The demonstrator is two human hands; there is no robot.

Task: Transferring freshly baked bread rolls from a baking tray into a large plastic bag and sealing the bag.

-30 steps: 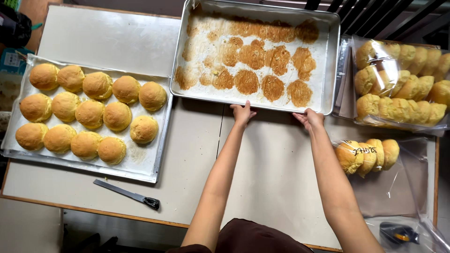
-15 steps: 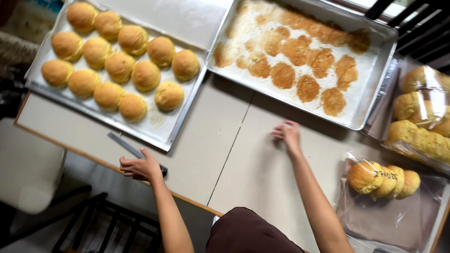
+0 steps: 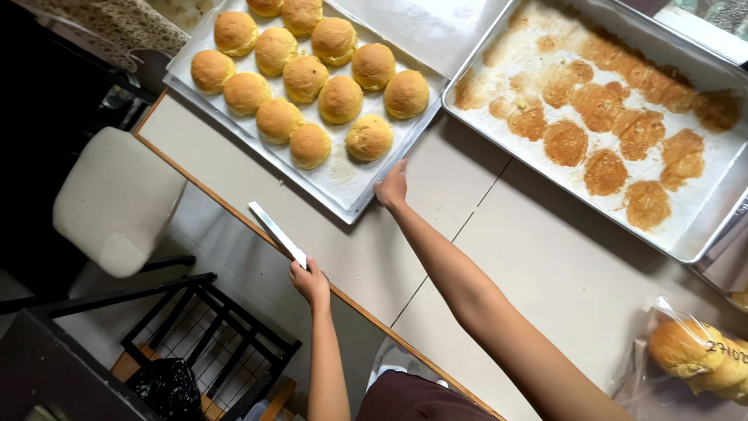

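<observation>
My left hand [image 3: 310, 282] grips the handle of a flat scraper knife [image 3: 276, 233], its pale blade raised over the table's front edge. My right hand [image 3: 392, 187] rests its fingertips on the near corner of a metal baking tray [image 3: 352, 195] that carries several golden round buns [image 3: 319, 86]. A second metal tray [image 3: 705, 242] to the right holds only brown baked-on marks where buns stood.
A beige table [image 3: 499, 265] with a wooden edge carries both trays. A clear bag of buns [image 3: 693, 355] lies at the right. Left of the table stand a cream chair [image 3: 117, 203] and a black metal rack [image 3: 210, 335].
My left hand took hold of the knife and lifted it off the table. My right hand moved left from the middle of the table to the corner of the bun tray.
</observation>
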